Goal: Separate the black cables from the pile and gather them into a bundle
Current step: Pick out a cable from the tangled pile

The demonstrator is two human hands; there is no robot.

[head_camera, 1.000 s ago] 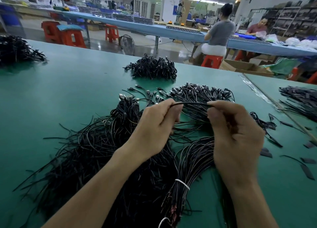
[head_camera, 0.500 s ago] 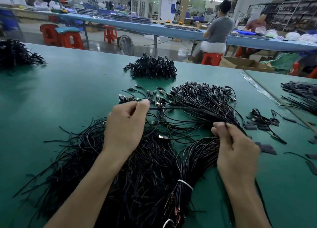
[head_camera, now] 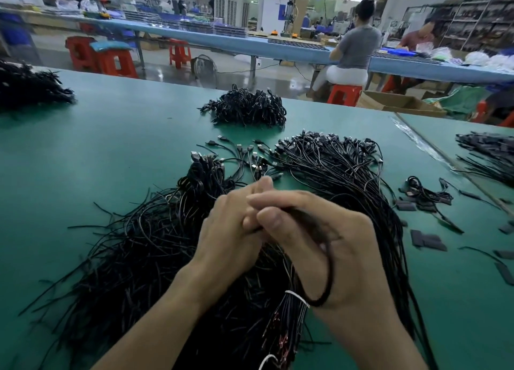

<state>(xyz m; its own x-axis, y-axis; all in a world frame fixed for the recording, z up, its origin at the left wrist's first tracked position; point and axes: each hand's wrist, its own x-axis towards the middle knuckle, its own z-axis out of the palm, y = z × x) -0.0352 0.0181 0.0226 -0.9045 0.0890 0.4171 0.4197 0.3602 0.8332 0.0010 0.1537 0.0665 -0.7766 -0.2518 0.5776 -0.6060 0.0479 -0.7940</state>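
A black cable (head_camera: pixel 331 269) loops down the right hand (head_camera: pixel 345 247), fingers gripping it; left hand (head_camera: pixel 230 238) fingers curled, hold unclear

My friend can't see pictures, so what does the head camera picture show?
A person's right hand holds a looped black cable, with the left hand closed against its fingers, above a big pile of loose black cables on a green table. A bundle bound with a white tie lies nearer the camera, and a smaller heap sits farther back.
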